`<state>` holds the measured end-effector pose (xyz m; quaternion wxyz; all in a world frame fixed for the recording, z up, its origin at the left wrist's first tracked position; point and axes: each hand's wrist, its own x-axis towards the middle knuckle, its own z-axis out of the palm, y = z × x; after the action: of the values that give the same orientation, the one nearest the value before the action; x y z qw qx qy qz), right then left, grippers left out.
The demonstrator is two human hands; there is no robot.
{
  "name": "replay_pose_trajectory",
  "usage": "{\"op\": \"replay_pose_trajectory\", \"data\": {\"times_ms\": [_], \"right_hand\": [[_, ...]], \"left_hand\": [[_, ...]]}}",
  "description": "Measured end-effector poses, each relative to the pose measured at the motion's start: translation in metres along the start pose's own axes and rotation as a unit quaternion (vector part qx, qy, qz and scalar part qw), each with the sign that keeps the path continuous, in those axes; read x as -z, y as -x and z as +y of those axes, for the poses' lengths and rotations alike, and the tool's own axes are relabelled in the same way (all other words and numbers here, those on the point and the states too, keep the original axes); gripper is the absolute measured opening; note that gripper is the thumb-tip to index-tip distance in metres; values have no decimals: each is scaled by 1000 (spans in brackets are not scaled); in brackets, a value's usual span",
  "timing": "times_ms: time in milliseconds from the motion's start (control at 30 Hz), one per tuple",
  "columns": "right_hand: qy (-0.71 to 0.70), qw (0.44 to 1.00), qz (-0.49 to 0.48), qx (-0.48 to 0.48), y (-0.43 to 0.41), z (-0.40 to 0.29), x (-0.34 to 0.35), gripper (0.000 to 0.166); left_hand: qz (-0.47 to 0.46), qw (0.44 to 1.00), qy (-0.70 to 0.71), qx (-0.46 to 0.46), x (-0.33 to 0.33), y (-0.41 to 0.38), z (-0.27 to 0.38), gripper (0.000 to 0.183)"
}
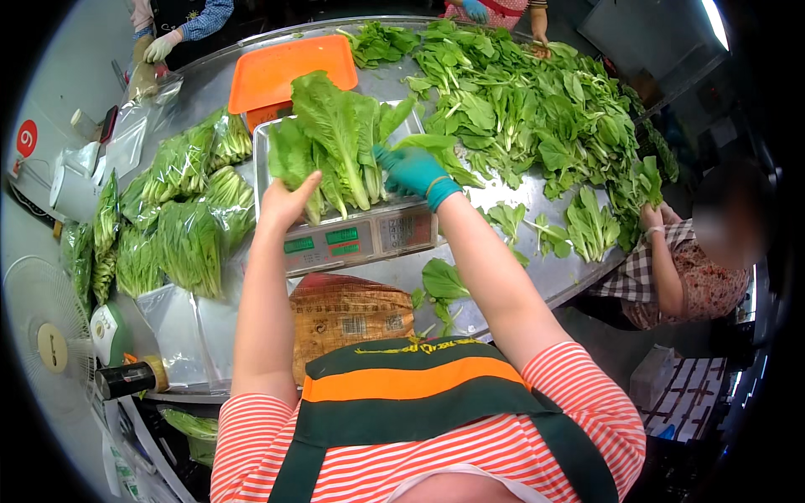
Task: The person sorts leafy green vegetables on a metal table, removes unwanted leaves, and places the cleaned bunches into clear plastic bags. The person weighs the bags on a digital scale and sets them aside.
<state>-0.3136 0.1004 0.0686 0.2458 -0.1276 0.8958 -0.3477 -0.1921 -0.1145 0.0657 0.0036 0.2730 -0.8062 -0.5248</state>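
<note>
On the metal tray [261, 157] of a digital scale [361, 242] rests a bunch of leafy greens [339, 135], romaine-like, with its pale stems towards me. My bare left hand [289, 200] is at the bunch's left side, thumb raised against the leaves; how firmly it grips is hidden. My right hand [414, 173], in a teal glove, touches the stems at the bunch's right side, its fingertips partly hidden. More loose leaves [434, 148] lie at the tray's right edge, behind the gloved hand. The scale's displays are lit green.
Clear bags of greens [188, 245] are piled left of the scale. An orange tray [292, 69] stands behind it. Loose greens [522, 107] heap at the right. A fan [53, 346] and black cylinder [126, 380] are lower left. Several co-workers stand around the metal table [383, 267].
</note>
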Motion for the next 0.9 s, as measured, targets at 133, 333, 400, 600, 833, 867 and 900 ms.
{"op": "replay_pose_trajectory", "data": {"times_ms": [133,333,400,600,833,867,900], "right_hand": [[-323,940,82,-66,-18,7,-10,44],[-281,858,377,207,-64,12,-33,32],[-369,785,435,244,-72,14,-14,22],[-80,940,289,165,-52,57,2,20],[5,919,310,243,-5,45,-29,31],[14,893,358,273,4,59,-14,31],[26,865,401,302,20,75,2,31]], "left_hand": [[186,972,-27,-142,-19,-2,-21,99],[184,959,-171,-131,-71,5,17,112],[201,950,-180,-158,-76,-9,-4,107],[171,959,-132,-183,-80,-15,-12,99],[141,935,-174,-275,-99,-38,-23,98],[142,940,-186,-246,-91,-30,-22,98],[182,929,-210,-245,-88,-21,-25,96]]}}
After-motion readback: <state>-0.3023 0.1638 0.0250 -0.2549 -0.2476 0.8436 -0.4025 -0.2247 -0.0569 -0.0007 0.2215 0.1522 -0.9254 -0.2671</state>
